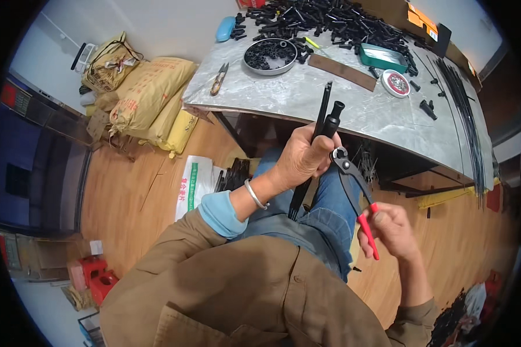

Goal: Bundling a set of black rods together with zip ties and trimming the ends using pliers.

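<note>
a stepped black tube with a flared mouth (332, 125) stands in the left hand (307, 155), above the lap and just short of the table (289, 95). the grip there is closed firmly round it, thumb laid along its near side, with slim black rods (325, 107) clasped just left of it. the tube's long axis points away from the body toward the table, leaning slightly right. from the right hand (392, 228), the tube lies forward and to the left; steel pincers with red-sleeved handles (349, 195) bridge that gap, slanting up so their head sits just beside the left fingers, below the tube's mouth. the right grip is wrapped around the handles, which are parted; whether the pincer head bites on anything, i cannot tell. farther out on the table are a round metal tray of black rings (270, 73), a flat brown bar (342, 72) and a heap of black tubular pieces (336, 26).
</note>
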The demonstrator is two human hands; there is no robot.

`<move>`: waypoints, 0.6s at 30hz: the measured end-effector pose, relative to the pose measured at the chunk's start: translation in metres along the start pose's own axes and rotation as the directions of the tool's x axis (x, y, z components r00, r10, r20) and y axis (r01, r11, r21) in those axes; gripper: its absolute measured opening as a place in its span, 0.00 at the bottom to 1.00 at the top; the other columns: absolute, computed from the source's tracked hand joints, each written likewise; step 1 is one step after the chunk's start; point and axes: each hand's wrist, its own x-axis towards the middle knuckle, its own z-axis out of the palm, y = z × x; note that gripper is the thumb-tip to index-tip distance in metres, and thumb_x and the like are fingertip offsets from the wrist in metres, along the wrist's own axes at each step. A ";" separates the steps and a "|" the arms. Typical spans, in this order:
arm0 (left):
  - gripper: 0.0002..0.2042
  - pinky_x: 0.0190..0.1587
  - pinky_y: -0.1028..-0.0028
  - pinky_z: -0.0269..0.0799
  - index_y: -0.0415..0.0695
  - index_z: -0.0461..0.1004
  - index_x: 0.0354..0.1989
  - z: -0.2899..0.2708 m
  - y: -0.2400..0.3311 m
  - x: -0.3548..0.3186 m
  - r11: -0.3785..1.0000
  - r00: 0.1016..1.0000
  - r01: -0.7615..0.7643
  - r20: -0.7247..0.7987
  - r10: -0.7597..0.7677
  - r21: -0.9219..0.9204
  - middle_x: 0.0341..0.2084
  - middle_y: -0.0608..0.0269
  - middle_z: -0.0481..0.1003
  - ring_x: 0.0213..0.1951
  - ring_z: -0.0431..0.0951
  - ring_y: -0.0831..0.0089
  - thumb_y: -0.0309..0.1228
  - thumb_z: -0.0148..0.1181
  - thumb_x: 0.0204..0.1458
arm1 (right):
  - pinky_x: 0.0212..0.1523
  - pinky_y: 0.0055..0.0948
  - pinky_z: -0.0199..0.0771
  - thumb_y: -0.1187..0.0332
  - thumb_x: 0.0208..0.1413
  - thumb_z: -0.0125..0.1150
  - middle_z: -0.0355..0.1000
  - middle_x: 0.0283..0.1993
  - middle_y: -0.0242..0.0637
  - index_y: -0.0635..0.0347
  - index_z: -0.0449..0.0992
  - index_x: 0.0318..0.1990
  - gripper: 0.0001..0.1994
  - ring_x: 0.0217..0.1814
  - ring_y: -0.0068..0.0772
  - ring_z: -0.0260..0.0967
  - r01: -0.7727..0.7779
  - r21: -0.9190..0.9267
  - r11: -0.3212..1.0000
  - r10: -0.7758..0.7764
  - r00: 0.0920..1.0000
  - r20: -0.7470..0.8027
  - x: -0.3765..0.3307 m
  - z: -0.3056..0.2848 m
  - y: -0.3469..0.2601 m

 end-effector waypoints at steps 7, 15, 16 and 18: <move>0.32 0.14 0.86 0.57 0.40 0.70 0.30 0.002 0.002 0.001 0.999 0.999 0.014 0.031 -0.012 -0.050 0.12 0.72 0.63 0.13 0.64 0.86 0.64 0.59 0.42 | 0.15 0.27 0.66 0.67 0.45 0.64 0.66 0.19 0.38 0.63 0.65 0.31 0.13 0.13 0.31 0.64 -0.188 -0.291 0.938 0.261 0.936 0.235 0.011 -0.016 -0.025; 0.37 0.14 0.84 0.55 0.36 0.70 0.31 -0.007 -0.001 -0.003 1.000 0.999 -0.019 0.038 0.019 -0.003 0.11 0.71 0.63 0.13 0.63 0.84 0.67 0.51 0.44 | 0.21 0.24 0.64 0.65 0.59 0.53 0.67 0.22 0.35 0.67 0.69 0.50 0.16 0.19 0.25 0.63 -0.054 -0.496 0.866 0.023 0.997 -0.068 0.003 0.022 -0.027; 0.38 0.14 0.84 0.56 0.35 0.70 0.31 -0.007 0.000 -0.005 1.000 1.000 -0.011 0.020 0.011 0.013 0.11 0.70 0.64 0.13 0.63 0.84 0.68 0.51 0.43 | 0.15 0.22 0.60 0.57 0.60 0.55 0.65 0.20 0.34 0.67 0.70 0.48 0.20 0.14 0.21 0.58 -0.094 -0.175 0.980 0.109 0.991 0.080 0.008 0.020 -0.011; 0.39 0.14 0.84 0.56 0.35 0.71 0.32 -0.002 0.003 -0.004 1.000 0.999 -0.010 0.032 0.010 0.011 0.12 0.69 0.65 0.13 0.64 0.83 0.69 0.50 0.41 | 0.10 0.21 0.54 0.51 0.58 0.56 0.59 0.17 0.32 0.65 0.71 0.46 0.23 0.11 0.19 0.53 -0.293 0.433 0.853 0.155 0.932 0.327 0.006 0.025 0.015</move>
